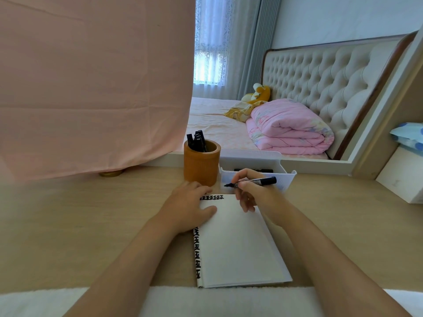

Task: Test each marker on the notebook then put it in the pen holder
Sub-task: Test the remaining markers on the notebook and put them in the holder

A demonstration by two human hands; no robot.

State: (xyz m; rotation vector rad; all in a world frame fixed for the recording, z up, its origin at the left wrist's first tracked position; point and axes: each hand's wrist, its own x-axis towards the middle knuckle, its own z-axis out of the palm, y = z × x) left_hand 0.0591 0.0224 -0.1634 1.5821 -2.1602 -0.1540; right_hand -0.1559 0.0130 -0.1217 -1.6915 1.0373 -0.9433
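A white notebook (238, 243) lies open on the wooden desk, with black marks along its top and left edges. My left hand (187, 205) rests flat on its upper left corner. My right hand (251, 191) pinches a black marker (256, 181) just above the notebook's top right corner, tip pointing left, off the page. A brown wooden pen holder (201, 164) stands behind my left hand with several black markers (197, 141) in it. Another black marker (254, 170) lies in the white tray (286, 177) behind my right hand.
A pink cloth (91, 88) hangs over the desk's back left, with a gold lid (111, 173) under its hem. A white box (402, 175) stands at the right. A bed with a pink quilt (288, 126) lies beyond the desk.
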